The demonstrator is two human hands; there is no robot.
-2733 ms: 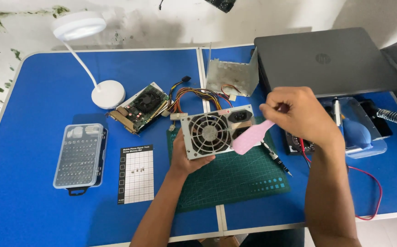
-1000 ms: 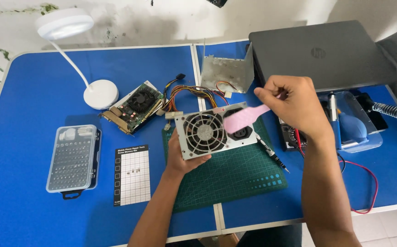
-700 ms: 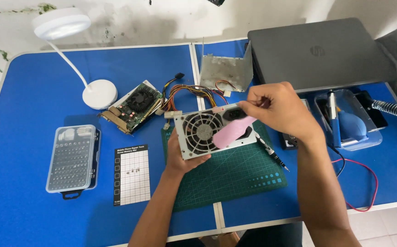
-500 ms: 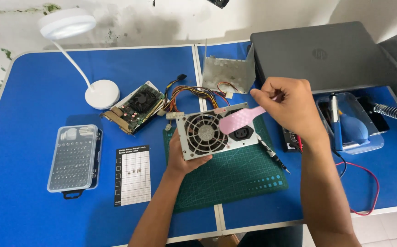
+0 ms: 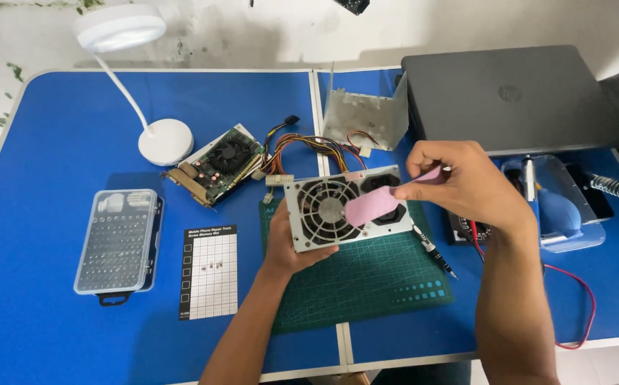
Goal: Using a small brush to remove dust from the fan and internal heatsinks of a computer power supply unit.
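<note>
Metal and likely heavy, the power supply box (image 5: 343,209) stands on the green mat (image 5: 366,274); left hand (image 5: 286,246) grips its lower corner, right hand (image 5: 466,182) pinches a soft pink cloth (image 5: 370,207) against it.

A blue surface (image 5: 60,335) with a pale rim is filling most of the view, a seam (image 5: 314,100) running down its middle where two halves are meeting. Behind it a whitish wall (image 5: 252,36) is showing green stains and scuffs. A white lamp (image 5: 119,27) is standing at the back left, casting even light.
</note>
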